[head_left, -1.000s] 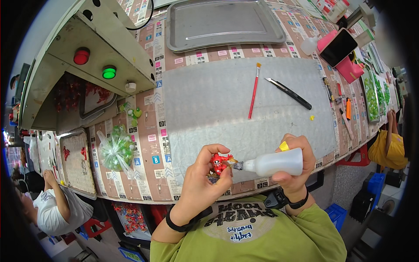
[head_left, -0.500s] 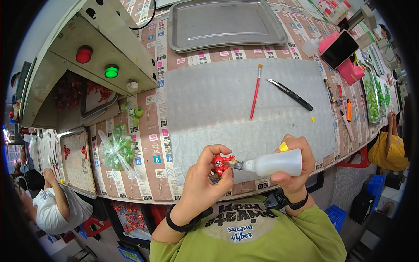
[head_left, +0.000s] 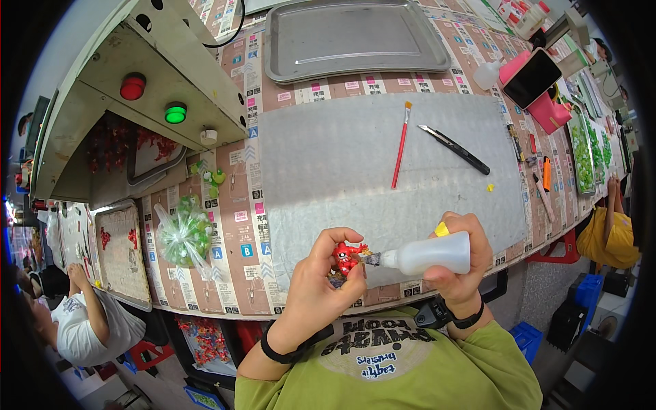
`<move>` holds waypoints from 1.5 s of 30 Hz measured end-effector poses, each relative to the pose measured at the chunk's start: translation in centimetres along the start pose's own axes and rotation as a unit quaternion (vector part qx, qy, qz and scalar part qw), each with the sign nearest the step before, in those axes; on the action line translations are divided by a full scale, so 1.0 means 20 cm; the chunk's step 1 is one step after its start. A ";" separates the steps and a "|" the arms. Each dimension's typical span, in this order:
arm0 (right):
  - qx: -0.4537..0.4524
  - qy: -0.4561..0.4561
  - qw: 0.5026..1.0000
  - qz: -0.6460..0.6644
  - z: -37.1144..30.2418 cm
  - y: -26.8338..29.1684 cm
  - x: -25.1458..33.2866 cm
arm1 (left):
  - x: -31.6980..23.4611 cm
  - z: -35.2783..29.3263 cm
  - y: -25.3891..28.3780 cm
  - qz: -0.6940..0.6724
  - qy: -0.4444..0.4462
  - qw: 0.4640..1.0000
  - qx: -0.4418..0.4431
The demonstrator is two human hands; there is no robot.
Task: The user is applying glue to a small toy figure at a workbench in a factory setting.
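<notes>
Between the thumb and fingers of my left hand (head_left: 320, 273) is a small red toy figure (head_left: 346, 257). My right hand (head_left: 465, 256) is wrapped round a translucent white squeeze bottle (head_left: 434, 254), which lies on its side in the grip. Its dark nozzle tip points left and meets the figure's right side; whether it truly touches, I cannot tell. A small yellow piece (head_left: 442, 229) shows by the right fingers. Beyond both hands, a red paintbrush (head_left: 400, 147) and a black craft knife (head_left: 454, 149) rest on the grey cloth (head_left: 321, 157).
A metal tray (head_left: 355, 72) stands at the back. At left is a beige machine (head_left: 154, 102) with red and green buttons, and a bag of green pieces (head_left: 184, 236). A phone (head_left: 533, 78) on a pink stand is at right. Another person (head_left: 96, 321) sits far left.
The bottle and my right hand have shifted very slightly to the left. My left hand keeps the figure in nearly the same place.
</notes>
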State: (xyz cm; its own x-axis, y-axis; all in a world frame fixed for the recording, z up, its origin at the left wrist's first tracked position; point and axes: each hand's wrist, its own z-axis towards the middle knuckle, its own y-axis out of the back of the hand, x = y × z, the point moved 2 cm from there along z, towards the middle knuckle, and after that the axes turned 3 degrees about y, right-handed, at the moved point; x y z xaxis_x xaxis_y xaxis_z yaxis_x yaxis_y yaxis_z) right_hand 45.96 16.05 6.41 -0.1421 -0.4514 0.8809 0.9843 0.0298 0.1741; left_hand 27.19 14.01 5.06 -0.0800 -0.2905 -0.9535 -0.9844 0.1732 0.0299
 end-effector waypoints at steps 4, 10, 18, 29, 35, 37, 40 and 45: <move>-0.031 0.008 0.999 0.006 -0.04 0.04 -0.02 | 0.01 0.00 0.00 -0.005 0.007 1.000 -0.006; -0.300 -0.005 0.949 0.102 0.00 0.24 0.02 | 0.00 0.01 0.00 -0.010 0.021 1.000 0.001; -0.337 -0.079 0.938 0.034 0.16 0.76 -0.35 | 0.00 -0.01 0.00 -0.042 -0.024 0.998 -0.043; -0.232 -0.193 0.949 -0.090 0.11 0.95 -0.76 | 0.00 0.02 -0.01 -0.117 -0.056 0.990 0.061; -0.295 0.023 0.856 -0.424 0.18 0.63 -0.21 | 0.02 0.05 -0.02 -0.103 -0.057 0.992 0.053; -0.175 -0.067 0.928 -0.322 0.10 0.44 -0.10 | 0.01 0.04 -0.01 -0.127 -0.058 0.989 0.050; 0.101 -0.103 0.989 -0.033 0.01 0.05 -0.10 | 0.02 0.04 -0.03 -0.153 -0.043 0.987 0.013; 0.122 -0.182 0.973 0.077 -0.03 -0.20 -0.04 | 0.02 0.04 -0.06 -0.169 -0.058 0.984 0.018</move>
State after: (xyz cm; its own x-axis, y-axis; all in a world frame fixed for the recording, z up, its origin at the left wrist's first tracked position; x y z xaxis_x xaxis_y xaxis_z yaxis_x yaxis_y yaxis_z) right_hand 42.18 15.81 4.70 -0.0667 -0.0804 0.9945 0.9487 0.3037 0.0881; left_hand 28.52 14.39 4.51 0.2719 -0.2274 -0.9351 -0.9453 0.1187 -0.3037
